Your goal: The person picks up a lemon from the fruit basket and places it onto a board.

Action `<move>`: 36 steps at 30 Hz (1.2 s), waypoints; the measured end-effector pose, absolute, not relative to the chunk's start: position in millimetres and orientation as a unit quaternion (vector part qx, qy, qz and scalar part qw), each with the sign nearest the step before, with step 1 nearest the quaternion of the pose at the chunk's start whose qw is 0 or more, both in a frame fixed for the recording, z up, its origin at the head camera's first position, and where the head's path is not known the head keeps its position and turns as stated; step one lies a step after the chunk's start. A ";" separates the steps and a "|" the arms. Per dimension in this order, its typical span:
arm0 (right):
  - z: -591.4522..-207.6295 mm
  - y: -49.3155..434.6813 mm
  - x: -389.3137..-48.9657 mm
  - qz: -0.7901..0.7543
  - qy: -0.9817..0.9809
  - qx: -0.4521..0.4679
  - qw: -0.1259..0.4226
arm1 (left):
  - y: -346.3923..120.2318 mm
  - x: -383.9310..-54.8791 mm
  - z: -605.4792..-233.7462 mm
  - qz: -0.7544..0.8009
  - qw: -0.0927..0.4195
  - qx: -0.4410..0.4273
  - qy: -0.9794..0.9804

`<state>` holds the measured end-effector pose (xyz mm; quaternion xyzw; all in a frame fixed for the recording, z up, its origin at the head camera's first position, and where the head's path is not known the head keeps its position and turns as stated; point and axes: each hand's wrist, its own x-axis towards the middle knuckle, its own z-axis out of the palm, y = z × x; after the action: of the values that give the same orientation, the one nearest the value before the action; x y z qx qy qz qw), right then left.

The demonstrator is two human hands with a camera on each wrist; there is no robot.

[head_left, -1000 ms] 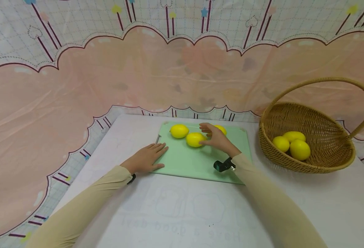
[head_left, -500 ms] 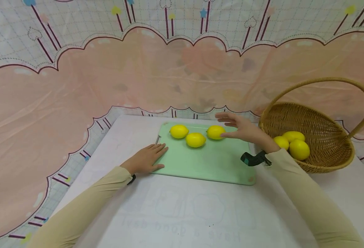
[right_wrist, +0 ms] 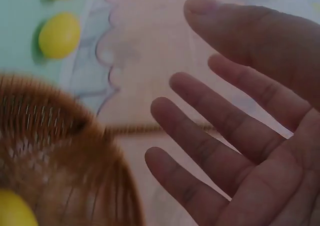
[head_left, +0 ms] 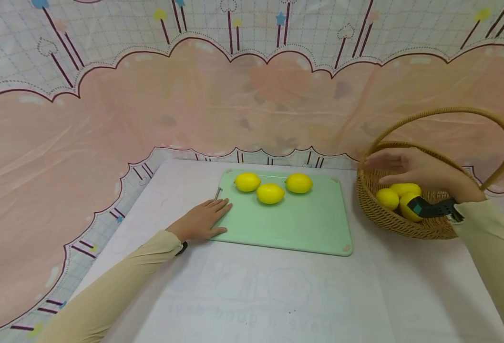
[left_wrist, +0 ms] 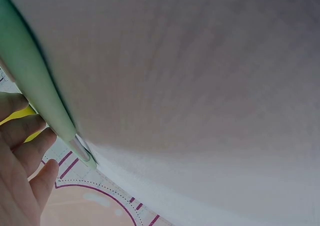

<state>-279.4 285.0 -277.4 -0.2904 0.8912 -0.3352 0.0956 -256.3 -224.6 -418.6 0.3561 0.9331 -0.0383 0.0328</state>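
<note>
Three lemons [head_left: 270, 194] lie on the far half of a pale green cutting board [head_left: 294, 226]. My left hand [head_left: 202, 220] rests flat on the board's left edge, fingers straight; in the left wrist view its fingertips [left_wrist: 35, 121] meet the green edge. Over the wicker basket [head_left: 378, 219] hovers my right hand [head_left: 423, 170], fingers spread and holding nothing. Below it in the basket sit three more lemons [head_left: 387, 198], partly hidden by the hand and its wrist camera. The right wrist view shows the extended fingers [right_wrist: 200, 141] apart from the basket rim [right_wrist: 125, 171].
The basket's tall arched handle [head_left: 445, 110] rises around the right hand. A metal bar [head_left: 218, 193] sits at the board's left edge. A patterned cloth [head_left: 252, 105] hangs behind the white table [head_left: 252, 286].
My right hand has moved right, from beside the lemons on the board to above the basket, carrying nothing. The lemons on the board and my left hand have stayed in place.
</note>
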 end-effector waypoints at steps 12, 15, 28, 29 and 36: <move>-313.5 367.4 -300.6 -0.302 0.923 -0.198 0.134 | -226.1 -259.7 -423.8 -0.045 0.034 0.355 0.933; -322.5 379.8 -305.1 -0.304 0.922 -0.177 0.163 | -225.4 -259.7 -423.3 -0.041 0.034 0.356 0.933; -339.1 405.0 -317.9 -0.310 0.892 -0.162 0.285 | -223.6 -258.5 -417.1 -0.042 0.036 0.355 0.933; -339.8 406.1 -318.8 -0.310 0.890 -0.164 0.292 | -223.2 -258.2 -416.6 -0.042 0.036 0.355 0.933; -343.8 409.8 -320.6 -0.268 0.889 -0.165 0.333 | -220.2 -255.9 -412.2 -0.039 0.039 0.354 0.933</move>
<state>-320.6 409.8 -343.8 -0.1647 0.8889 -0.2679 0.3331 -255.9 -220.2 -412.2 0.3544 0.9334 -0.0391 0.0394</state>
